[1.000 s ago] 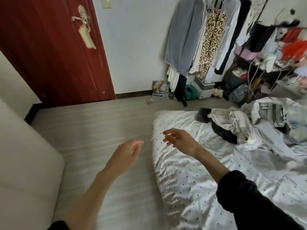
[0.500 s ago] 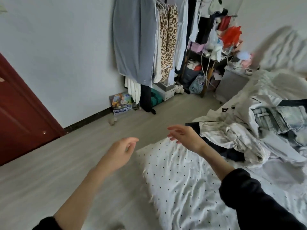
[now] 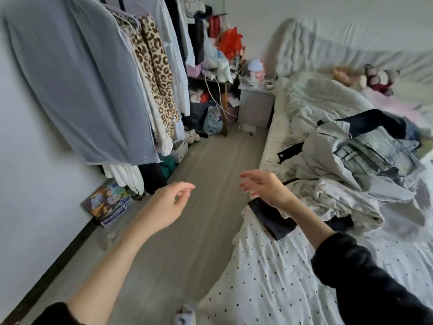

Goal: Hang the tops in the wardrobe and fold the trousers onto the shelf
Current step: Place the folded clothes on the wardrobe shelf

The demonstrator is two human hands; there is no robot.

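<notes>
Swung from the door toward the bed point(image 3: 269, 277), both grips empty and loose-fingered, left hand point(image 3: 167, 202) over floor, right hand point(image 3: 264, 187) nearing the clothes heap point(image 3: 346, 181) at two o'clock; rail point(image 3: 121, 12) at eleven; nothing hung or folded yet.

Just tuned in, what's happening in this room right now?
A person stands between a clothes rail and a bed, both hands out in front and holding nothing. The left hand hovers over the grey floor; the right hand hovers at the edge of the white polka-dot bedsheet, fingers loose. A rumpled heap of pale grey garments with faded blue denim jeans lies unsorted on the bed. The leopard-print top already hangs on the rail.
</notes>
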